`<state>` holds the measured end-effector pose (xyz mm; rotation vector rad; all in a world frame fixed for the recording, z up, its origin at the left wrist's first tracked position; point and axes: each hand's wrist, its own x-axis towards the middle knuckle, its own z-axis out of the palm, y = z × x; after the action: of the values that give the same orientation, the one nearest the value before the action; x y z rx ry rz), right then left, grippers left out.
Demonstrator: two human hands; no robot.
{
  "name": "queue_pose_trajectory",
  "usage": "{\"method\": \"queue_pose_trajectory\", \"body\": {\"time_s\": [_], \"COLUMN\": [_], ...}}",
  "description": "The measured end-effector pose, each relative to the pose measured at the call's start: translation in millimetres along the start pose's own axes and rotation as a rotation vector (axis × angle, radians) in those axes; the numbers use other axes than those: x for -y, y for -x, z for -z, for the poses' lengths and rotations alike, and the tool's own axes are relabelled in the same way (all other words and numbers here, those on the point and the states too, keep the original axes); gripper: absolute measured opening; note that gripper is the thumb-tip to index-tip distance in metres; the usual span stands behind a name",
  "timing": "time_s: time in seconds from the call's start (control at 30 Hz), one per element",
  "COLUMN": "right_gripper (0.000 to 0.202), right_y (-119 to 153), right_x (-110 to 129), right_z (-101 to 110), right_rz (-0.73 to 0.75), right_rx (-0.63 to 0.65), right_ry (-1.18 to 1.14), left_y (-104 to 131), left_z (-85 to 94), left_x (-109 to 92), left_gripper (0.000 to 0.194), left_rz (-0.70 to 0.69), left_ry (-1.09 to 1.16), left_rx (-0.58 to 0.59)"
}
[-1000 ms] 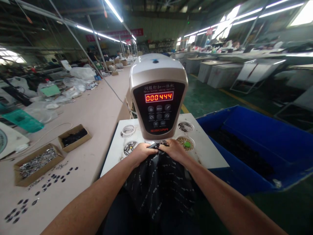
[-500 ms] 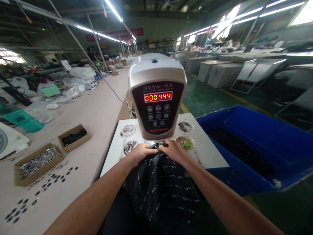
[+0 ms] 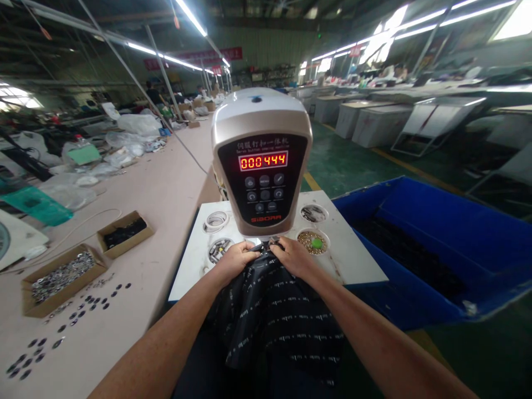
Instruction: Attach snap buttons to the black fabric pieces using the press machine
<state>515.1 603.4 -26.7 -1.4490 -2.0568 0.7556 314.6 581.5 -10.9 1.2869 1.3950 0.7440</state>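
Note:
A black garment (image 3: pixel 282 316) with rows of small white lettering hangs from both hands toward my lap. My left hand (image 3: pixel 239 259) pinches its top edge on the left, and my right hand (image 3: pixel 291 255) grips the same edge a little to the right. Between them, that edge lies under the head of a button sewing machine (image 3: pixel 262 124), whose red display reads 000444. The machine's lower working part is mostly hidden behind its panel and my fingers. The white machine table (image 3: pixel 353 263) has round wells holding small metal parts (image 3: pixel 218 252) and brass-coloured pieces with a green lump (image 3: pixel 311 244).
Left, a long table (image 3: pixel 141 293) carries a cardboard box of metal fasteners (image 3: pixel 62 277), a smaller box of black pieces (image 3: pixel 124 233) and scattered dark discs (image 3: pixel 89 302). Right of the machine stands a blue bin (image 3: pixel 477 238) with dark cloth inside. Plastic bags (image 3: pixel 139 124) lie farther back.
Machine and hands appear slightly farther left as the view shifts. The hands have moved slightly apart, and the hanging cloth is spread more to the right. Both hands keep hold of its edge.

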Motion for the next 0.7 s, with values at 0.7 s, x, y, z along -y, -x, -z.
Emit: {"method": "queue_pose_trajectory", "body": {"time_s": [0.7], "right_gripper": [0.024], "right_y": [8], "right_x": [4], "right_z": [8], "right_rz": [0.001], "right_rx": [-0.053], "right_ry": [-0.070], "left_y": [43], "left_z": [-0.4], "left_x": [2], "left_gripper": [0.041], "left_rz": [-0.255], "left_ry": [-0.342], "left_rx": [-0.386]}}
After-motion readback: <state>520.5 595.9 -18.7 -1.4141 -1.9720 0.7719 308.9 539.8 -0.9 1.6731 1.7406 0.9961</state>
